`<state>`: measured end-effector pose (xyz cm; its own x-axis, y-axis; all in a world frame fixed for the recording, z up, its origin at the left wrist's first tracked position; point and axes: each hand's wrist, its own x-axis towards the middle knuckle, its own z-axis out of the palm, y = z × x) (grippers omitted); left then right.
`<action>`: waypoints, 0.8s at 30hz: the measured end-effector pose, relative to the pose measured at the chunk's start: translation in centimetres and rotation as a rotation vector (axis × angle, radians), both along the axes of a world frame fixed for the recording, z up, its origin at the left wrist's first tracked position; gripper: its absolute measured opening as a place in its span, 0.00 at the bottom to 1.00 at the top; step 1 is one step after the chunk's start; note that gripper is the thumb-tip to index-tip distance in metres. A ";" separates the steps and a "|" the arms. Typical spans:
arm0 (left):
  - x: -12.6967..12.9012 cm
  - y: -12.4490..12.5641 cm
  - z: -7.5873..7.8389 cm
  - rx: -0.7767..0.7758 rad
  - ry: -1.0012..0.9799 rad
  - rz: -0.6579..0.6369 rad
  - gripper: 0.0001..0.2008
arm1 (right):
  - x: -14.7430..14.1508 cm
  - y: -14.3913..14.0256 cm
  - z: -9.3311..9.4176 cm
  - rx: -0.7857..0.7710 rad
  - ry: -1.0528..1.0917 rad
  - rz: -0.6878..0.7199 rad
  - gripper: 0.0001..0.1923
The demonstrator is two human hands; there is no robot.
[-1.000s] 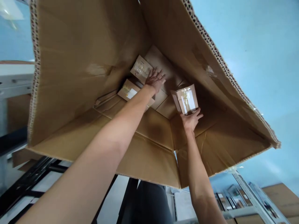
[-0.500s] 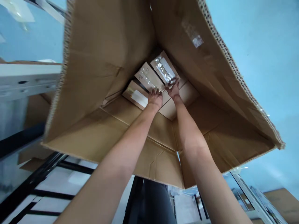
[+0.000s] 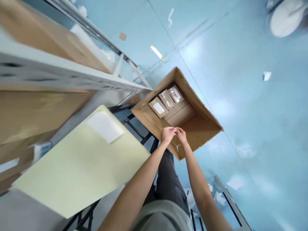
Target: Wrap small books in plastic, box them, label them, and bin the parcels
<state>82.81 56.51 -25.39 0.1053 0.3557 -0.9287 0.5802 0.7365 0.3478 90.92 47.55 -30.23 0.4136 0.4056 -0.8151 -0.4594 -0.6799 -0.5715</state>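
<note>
A large cardboard box (image 3: 207, 123) stands open on the floor in front of me. Inside, along its far left wall, sit three small taped cartons: one with a white label (image 3: 157, 108), one with clear tape (image 3: 166, 98) and another with a pale label (image 3: 176, 94). My left hand (image 3: 167, 133) and my right hand (image 3: 181, 134) meet over the box's near side, above the cartons' level. Both are closed, with fingertips pinched together and touching. Whatever they may hold is too small to make out.
At my left is a pale yellow board (image 3: 84, 166) with a white sheet (image 3: 105, 126) on it. A metal shelf (image 3: 72, 75) with cardboard boxes runs along the left. Paper scraps and a yellow-ended strip (image 3: 157, 53) lie on the blue floor (image 3: 245, 96). A round white object (image 3: 286, 17) is at top right.
Both hands have come up out of the box, away from the small cartons, and met at the fingertips. My view has drawn back, showing the floor and the yellow board.
</note>
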 end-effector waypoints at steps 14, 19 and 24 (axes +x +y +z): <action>-19.7 -7.5 30.7 0.376 -0.337 0.707 0.07 | -7.5 -1.8 27.9 0.424 -0.158 0.586 0.34; -31.7 -17.4 32.5 0.480 -0.367 1.099 0.10 | -17.1 -2.9 33.5 0.557 -0.136 0.960 0.35; -42.6 -30.5 31.0 0.477 -0.260 1.453 0.12 | -27.5 -6.5 36.8 0.626 -0.174 1.308 0.37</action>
<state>40.20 25.96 5.60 -0.4457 0.5382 -0.7153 -0.6216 0.3889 0.6800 63.39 41.09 6.61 -0.4484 0.8239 -0.3467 0.3828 -0.1736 -0.9074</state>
